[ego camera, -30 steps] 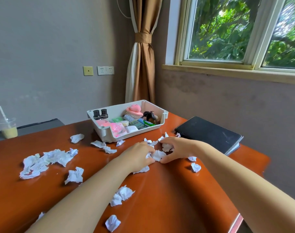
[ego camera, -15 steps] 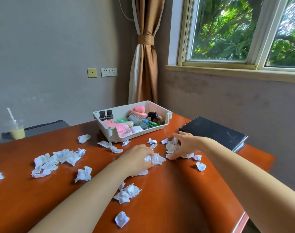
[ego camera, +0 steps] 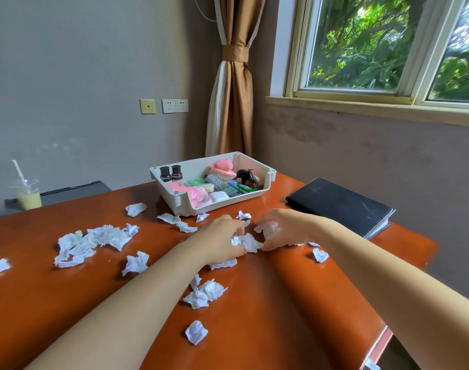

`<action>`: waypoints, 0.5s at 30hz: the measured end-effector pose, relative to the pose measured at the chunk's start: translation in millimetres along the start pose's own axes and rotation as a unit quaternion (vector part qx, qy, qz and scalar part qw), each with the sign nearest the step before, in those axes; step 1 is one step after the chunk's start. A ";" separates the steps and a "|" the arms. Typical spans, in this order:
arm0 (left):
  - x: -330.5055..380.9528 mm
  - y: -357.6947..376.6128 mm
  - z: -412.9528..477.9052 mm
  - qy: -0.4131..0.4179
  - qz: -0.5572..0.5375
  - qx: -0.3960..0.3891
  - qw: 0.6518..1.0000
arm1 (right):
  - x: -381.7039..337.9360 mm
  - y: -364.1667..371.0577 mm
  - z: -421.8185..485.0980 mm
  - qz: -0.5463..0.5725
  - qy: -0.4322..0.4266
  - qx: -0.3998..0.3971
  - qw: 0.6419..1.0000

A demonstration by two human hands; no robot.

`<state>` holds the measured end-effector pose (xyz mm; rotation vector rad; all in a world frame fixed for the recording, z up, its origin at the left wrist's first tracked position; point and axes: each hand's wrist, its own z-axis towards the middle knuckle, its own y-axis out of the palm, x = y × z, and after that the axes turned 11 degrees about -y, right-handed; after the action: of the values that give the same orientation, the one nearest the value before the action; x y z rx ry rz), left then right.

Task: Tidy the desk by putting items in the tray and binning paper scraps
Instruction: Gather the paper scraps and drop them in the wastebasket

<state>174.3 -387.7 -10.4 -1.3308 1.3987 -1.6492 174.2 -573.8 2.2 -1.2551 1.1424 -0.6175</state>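
Nearest you, by the near edge of the orange-brown worktop point(ego camera: 281, 316), lies a single paper scrap point(ego camera: 196, 332). A small cluster of scraps point(ego camera: 204, 293) sits just beyond it. Your two bare forearms reach to the middle of the worktop. Your left hand point(ego camera: 217, 243) has its fingers curled round a crumpled wad point(ego camera: 248, 243). Your right hand point(ego camera: 286, 228), close beside it, has its fingers curled round a second wad point(ego camera: 266, 227). A loose pile of scraps point(ego camera: 94, 240) lies toward the left edge. Beyond your hands, at the far edge, stands the white tray point(ego camera: 184, 206), filled with small items. A black notebook point(ego camera: 340, 204) lies at the far right corner.
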 end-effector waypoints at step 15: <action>26.4 1.4 -2.3 -0.033 0.081 0.013 0.996 | -4.7 -11.2 -29.1 -0.083 -0.013 -0.070 0.994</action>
<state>163.4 -410.8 -3.4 -1.2123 1.4032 -1.4977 148.5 -584.5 16.9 -1.4846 1.0821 -0.6505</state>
